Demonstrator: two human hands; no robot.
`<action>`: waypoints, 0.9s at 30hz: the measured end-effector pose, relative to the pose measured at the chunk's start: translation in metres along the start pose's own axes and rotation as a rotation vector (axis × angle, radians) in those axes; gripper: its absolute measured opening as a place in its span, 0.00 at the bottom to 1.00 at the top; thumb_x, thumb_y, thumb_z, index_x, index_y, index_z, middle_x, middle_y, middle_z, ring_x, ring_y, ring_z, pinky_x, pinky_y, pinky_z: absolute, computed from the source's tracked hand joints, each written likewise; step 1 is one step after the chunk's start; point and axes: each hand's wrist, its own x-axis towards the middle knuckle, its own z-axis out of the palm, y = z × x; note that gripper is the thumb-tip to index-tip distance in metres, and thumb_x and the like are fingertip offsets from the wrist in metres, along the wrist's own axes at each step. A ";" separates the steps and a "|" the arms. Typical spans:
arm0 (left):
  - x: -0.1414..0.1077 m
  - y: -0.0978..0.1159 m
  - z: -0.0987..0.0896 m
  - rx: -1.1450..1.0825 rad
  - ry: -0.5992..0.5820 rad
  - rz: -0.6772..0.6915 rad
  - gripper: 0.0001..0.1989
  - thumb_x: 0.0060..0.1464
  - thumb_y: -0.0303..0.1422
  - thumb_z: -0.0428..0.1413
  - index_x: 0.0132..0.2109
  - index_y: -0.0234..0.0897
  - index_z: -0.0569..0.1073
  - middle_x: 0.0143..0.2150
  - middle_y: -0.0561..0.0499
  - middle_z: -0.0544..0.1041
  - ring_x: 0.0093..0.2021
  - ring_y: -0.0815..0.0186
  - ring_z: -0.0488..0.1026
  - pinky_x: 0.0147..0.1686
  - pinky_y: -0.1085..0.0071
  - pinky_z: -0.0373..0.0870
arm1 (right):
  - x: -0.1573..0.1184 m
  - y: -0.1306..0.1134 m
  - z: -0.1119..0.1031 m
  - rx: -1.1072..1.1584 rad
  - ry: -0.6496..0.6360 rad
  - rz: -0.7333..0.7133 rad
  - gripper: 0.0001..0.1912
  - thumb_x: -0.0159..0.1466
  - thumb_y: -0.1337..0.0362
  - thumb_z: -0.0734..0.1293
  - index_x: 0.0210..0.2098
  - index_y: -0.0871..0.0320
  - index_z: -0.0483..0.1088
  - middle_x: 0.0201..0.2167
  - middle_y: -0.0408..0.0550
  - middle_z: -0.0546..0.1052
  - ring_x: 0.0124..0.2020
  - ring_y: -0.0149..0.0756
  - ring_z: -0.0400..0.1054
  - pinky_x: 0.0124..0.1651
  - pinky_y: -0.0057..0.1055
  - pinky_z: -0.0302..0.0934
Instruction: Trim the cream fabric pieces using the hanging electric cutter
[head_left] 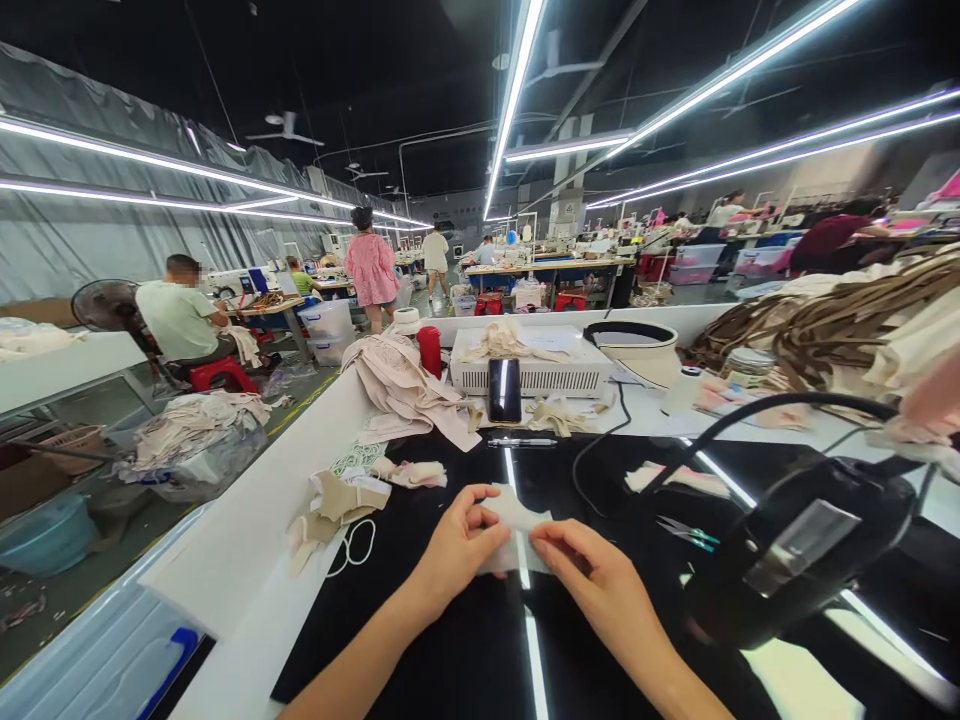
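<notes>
Between my two hands, just above the glossy black board [375, 640], is a small pale piece of fabric [514, 508]. My left hand [466, 540] has its fingers curled and pinches the left side of the cloth. On the other side, my right hand [589, 560] pinches the right edge between thumb and forefinger. Part of the cloth is hidden behind the fingers. Beyond it lie a pen [523, 442] and a phone [504, 390] leaning against a white vented box [532, 370]. Small thread snips [688, 533] with green handles rest to the right.
A black machine [802, 550] with a thick cable stands at right. Fabric scraps [337, 505] and a white cord loop [360, 542] lie at left, below a heap of beige cloth pieces [409, 385]. Low white walls [247, 520] edge the table. Other people work farther off.
</notes>
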 end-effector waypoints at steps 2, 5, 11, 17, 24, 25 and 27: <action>0.013 0.003 -0.006 0.103 0.043 0.028 0.26 0.55 0.41 0.61 0.57 0.39 0.65 0.36 0.55 0.71 0.27 0.70 0.69 0.26 0.75 0.64 | 0.009 0.003 0.004 -0.036 0.022 -0.009 0.14 0.71 0.53 0.63 0.38 0.50 0.78 0.32 0.43 0.79 0.31 0.37 0.73 0.34 0.29 0.65; 0.031 0.006 -0.013 0.289 0.104 0.090 0.21 0.57 0.35 0.59 0.57 0.39 0.67 0.35 0.56 0.72 0.28 0.70 0.67 0.28 0.74 0.63 | 0.026 0.008 0.012 -0.111 0.061 -0.028 0.14 0.72 0.55 0.62 0.41 0.49 0.79 0.36 0.45 0.80 0.38 0.41 0.74 0.40 0.33 0.65; 0.049 -0.002 -0.018 0.671 0.167 0.197 0.22 0.59 0.29 0.57 0.60 0.42 0.70 0.36 0.56 0.74 0.37 0.63 0.71 0.45 0.65 0.67 | 0.048 0.022 0.031 -0.314 0.080 -0.087 0.14 0.73 0.59 0.62 0.40 0.52 0.79 0.36 0.48 0.81 0.38 0.45 0.71 0.44 0.39 0.61; 0.054 -0.015 -0.018 0.901 0.131 0.209 0.22 0.63 0.29 0.55 0.63 0.40 0.68 0.40 0.52 0.76 0.41 0.60 0.74 0.48 0.64 0.69 | 0.047 0.032 0.040 -0.460 0.075 -0.114 0.17 0.74 0.61 0.59 0.40 0.54 0.79 0.36 0.49 0.81 0.38 0.44 0.69 0.42 0.39 0.57; 0.057 -0.024 -0.017 1.059 0.122 0.212 0.19 0.66 0.30 0.55 0.62 0.40 0.69 0.41 0.50 0.77 0.43 0.59 0.76 0.46 0.65 0.70 | 0.044 0.038 0.042 -0.529 0.057 -0.135 0.15 0.74 0.61 0.60 0.38 0.53 0.78 0.33 0.47 0.79 0.37 0.44 0.69 0.40 0.38 0.56; 0.057 -0.025 -0.017 1.077 0.126 0.216 0.19 0.66 0.30 0.55 0.62 0.40 0.69 0.42 0.50 0.77 0.43 0.59 0.76 0.45 0.65 0.70 | 0.044 0.039 0.043 -0.534 0.060 -0.141 0.15 0.74 0.62 0.60 0.38 0.53 0.78 0.33 0.47 0.79 0.37 0.44 0.69 0.40 0.38 0.56; 0.056 -0.026 -0.016 1.107 0.139 0.231 0.18 0.66 0.29 0.56 0.61 0.40 0.70 0.42 0.50 0.77 0.42 0.59 0.75 0.45 0.65 0.70 | 0.045 0.041 0.045 -0.540 0.069 -0.158 0.15 0.73 0.63 0.60 0.38 0.54 0.78 0.33 0.48 0.78 0.36 0.44 0.69 0.39 0.39 0.57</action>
